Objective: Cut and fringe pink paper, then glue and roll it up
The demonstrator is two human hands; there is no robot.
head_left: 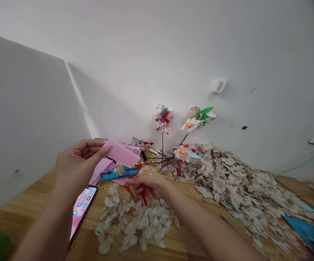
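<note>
My left hand [78, 163] pinches a pink paper rectangle [123, 153] by its left end, raised over the back left of the wooden table [32, 203]. My right hand [147, 185] is closed round red paper pieces [144, 195] that stick out below its fingers. Between and behind the hands lie more pink sheets [101, 169] and blue folded paper strips [113, 174], with a small pale flower [119, 169] on them. Loose whitish petals [143, 224] are spread under my right hand. A lit phone [83, 212] lies beside my left forearm.
Handmade flowers on brown stems [162, 143] stand and lean near the wall [124, 83]. A large heap of dry petals [241, 181] covers the right side of the table. Blue paper [306, 232] lies at the right front. A green cord [301, 166] runs along the wall.
</note>
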